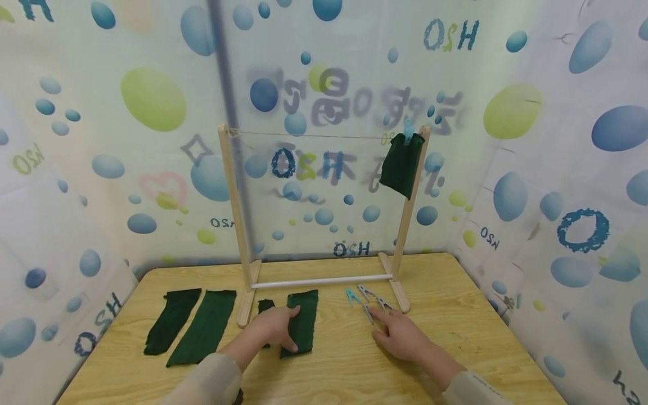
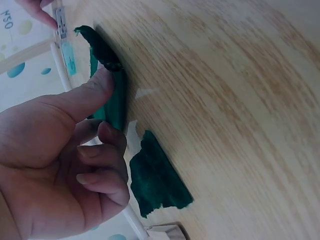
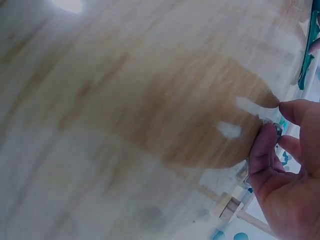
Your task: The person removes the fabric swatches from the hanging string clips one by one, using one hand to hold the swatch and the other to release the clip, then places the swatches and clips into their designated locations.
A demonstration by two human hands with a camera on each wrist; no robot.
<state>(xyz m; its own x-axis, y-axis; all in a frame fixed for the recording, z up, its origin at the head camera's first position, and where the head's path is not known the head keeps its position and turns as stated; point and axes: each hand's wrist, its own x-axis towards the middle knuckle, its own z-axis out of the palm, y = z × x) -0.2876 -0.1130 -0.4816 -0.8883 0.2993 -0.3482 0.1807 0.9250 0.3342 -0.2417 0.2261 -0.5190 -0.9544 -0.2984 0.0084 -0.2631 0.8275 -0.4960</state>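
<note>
My left hand (image 1: 275, 326) pinches the near left side of a green cloth strip (image 1: 306, 320) on the table. In the left wrist view, thumb and index finger grip this green cloth (image 2: 116, 102), whose end curls up, and the other fingers are bent. Beside it lies a smaller green cloth piece (image 2: 155, 175). My right hand (image 1: 402, 337) touches a grey clothespin (image 1: 368, 315) with a fingertip, the thumb apart from it. Near that clothespin lie a light-blue clothespin (image 1: 352, 297) and other grey clothespins (image 1: 383, 303).
A wooden rack (image 1: 235, 208) with a string (image 1: 314, 135) stands at the back. From its right end hangs a dark green cloth (image 1: 401, 166) in a blue clothespin (image 1: 408, 129). Two green strips, one darker (image 1: 174, 320) and one longer (image 1: 205, 326), lie at the table's left.
</note>
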